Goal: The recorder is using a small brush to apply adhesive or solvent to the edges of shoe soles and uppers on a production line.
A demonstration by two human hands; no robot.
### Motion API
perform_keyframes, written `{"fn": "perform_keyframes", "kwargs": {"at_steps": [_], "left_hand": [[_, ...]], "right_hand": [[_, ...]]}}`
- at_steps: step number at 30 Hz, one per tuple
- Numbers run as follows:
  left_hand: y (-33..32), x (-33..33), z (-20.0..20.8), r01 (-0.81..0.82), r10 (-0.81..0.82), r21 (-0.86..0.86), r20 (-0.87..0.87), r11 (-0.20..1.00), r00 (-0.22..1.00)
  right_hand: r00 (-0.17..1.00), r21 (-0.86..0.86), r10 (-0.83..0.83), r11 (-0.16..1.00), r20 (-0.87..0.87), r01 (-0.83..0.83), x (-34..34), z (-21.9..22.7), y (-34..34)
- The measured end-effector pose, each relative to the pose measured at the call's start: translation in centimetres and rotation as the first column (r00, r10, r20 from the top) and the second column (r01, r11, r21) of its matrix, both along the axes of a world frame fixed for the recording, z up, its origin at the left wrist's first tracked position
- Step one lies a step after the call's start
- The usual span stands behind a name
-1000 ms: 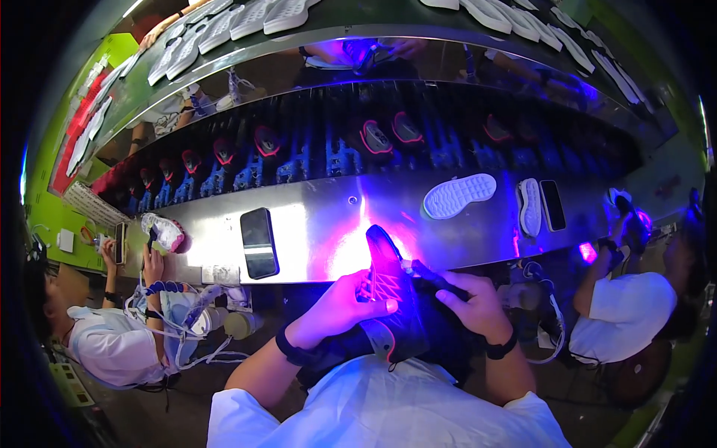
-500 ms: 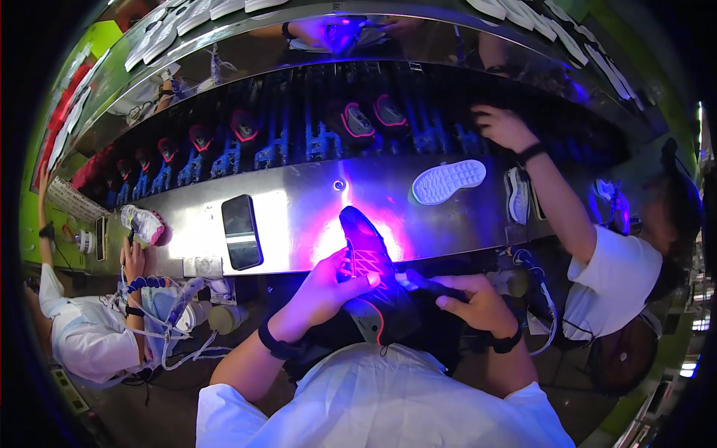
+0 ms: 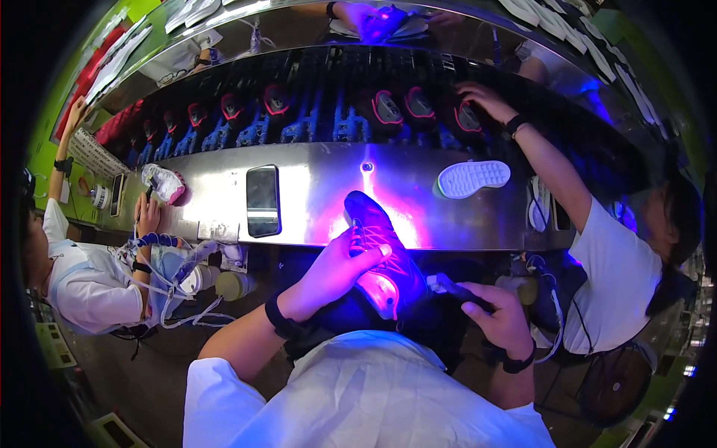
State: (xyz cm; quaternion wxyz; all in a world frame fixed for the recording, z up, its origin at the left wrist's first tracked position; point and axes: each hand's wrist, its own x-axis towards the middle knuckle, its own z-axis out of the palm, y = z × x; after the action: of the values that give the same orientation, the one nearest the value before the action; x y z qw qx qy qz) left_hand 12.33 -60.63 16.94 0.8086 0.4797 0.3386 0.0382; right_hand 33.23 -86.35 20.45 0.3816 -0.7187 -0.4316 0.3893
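Farther from the left hand [image 3: 334, 269] than earlier, the right hand [image 3: 502, 317] gripped a brush [image 3: 448, 285] beside the shoe [image 3: 399, 270] that the left clasped near the bench [image 3: 314, 201], where steady support likely favoured controlled, even strokes.

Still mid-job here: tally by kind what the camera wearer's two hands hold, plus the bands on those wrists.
Shoe, in the left hand: 1
Brush, in the right hand: 1
Dark wristbands, one per wrist: 2
Total: 4
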Motion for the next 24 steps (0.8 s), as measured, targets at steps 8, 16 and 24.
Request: {"fn": "perform_keyframes", "kwargs": {"at_steps": [8,16,24], "left_hand": [[-1.3,0.6,0.9,0.008,-0.008,0.049,0.004,0.999,1.000],[-0.6,0.8,0.2,-0.055,0.060,-0.082,0.064,0.995,0.996],[-0.2,-0.4,-0.1,-0.087,0.088,-0.441,-0.019,0.893,0.996]], "right_hand": [[0.996,0.038,-0.008,0.999,-0.087,0.011,1.5,-0.6,2.5],[0.993,0.002,0.089,0.996,0.083,-0.089,2.7,1.2,1.3],[0.969,0.053,0.084,0.994,0.234,-0.099,3.0,2.2,3.9]]}}
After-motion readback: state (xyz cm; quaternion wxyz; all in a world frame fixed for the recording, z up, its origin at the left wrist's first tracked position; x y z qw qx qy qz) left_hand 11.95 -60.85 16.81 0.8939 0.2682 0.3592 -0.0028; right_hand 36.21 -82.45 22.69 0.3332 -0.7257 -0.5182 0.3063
